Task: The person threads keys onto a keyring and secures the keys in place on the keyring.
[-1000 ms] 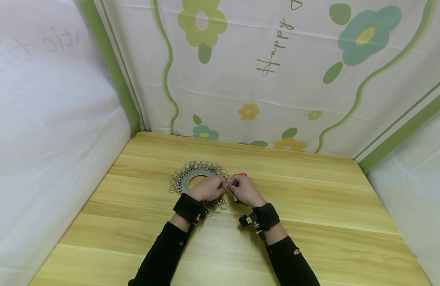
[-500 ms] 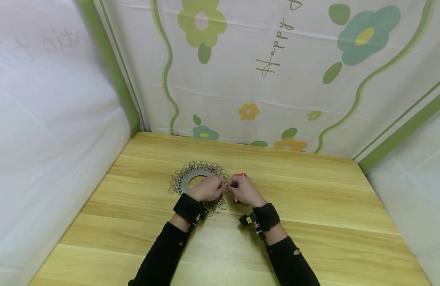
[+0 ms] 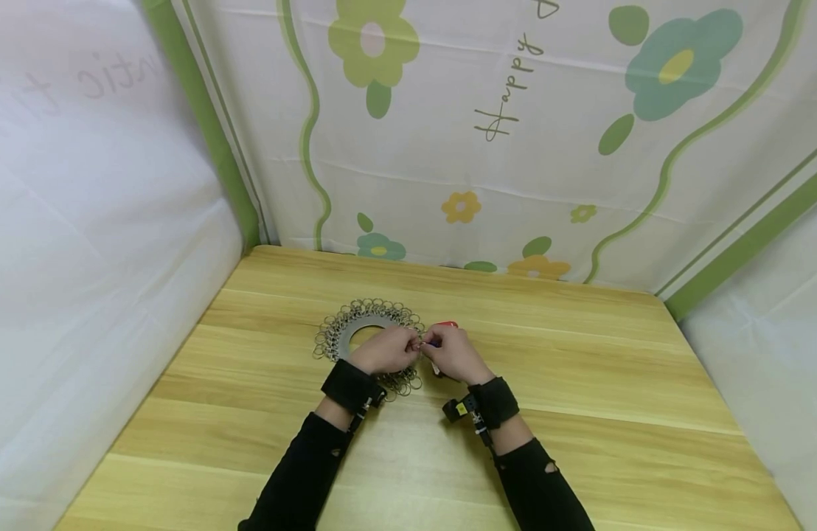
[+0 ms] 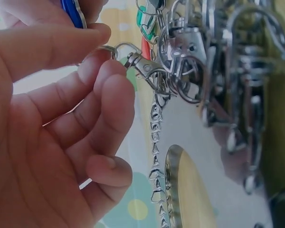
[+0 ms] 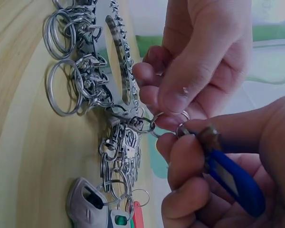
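Observation:
A flat metal ring (image 3: 345, 339) lies on the table, its rim crowded with snap clips and key rings. At its right side my left hand (image 3: 388, 350) pinches a split key ring (image 4: 115, 51) between thumb and index finger; this ring links to one of the clips (image 4: 145, 66). My right hand (image 3: 456, 354) meets the left there and holds a blue key tag (image 5: 237, 185), its fingertips pinching the tag's small metal end beside the split ring. Whether tag and ring are joined is hidden by the fingers.
By the right hand hang a grey key fob (image 5: 88, 209), a red tag (image 5: 138, 216) and a green tag (image 4: 145, 20) on other key rings. The wooden table (image 3: 581, 383) is bounded by white printed cloth (image 3: 408, 169) at the back and sides.
Both hands stay at the ring's right side. Only the right fingers shift slightly around the blue key tag; the metal ring has not moved.

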The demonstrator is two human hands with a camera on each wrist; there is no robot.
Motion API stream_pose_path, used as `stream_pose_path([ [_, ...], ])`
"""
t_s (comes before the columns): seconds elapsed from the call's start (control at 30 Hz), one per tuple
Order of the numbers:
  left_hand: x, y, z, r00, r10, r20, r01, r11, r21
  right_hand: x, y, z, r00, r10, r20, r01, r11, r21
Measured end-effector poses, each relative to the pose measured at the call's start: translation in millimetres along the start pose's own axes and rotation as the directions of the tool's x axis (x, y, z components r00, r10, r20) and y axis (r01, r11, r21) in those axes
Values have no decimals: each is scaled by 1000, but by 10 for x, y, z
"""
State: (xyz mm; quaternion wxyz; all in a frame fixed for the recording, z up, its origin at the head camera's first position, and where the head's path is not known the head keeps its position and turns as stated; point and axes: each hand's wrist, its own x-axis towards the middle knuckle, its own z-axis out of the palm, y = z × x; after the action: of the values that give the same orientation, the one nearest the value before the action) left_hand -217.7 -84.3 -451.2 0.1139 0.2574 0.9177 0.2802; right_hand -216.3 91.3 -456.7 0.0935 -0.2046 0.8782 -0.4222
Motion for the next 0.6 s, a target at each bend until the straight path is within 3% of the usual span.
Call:
stream_pose_path([
  [0.2, -2, -4, 8, 1000, 17, 9, -17, 1000, 8, -4, -25, 1, 999, 41, -23, -41, 999, 7],
  [0.6, -19, 12, 2, 1000, -19, 15, 18, 1000, 20, -7, -3, 3, 998, -55, -8, 54, 997, -51],
])
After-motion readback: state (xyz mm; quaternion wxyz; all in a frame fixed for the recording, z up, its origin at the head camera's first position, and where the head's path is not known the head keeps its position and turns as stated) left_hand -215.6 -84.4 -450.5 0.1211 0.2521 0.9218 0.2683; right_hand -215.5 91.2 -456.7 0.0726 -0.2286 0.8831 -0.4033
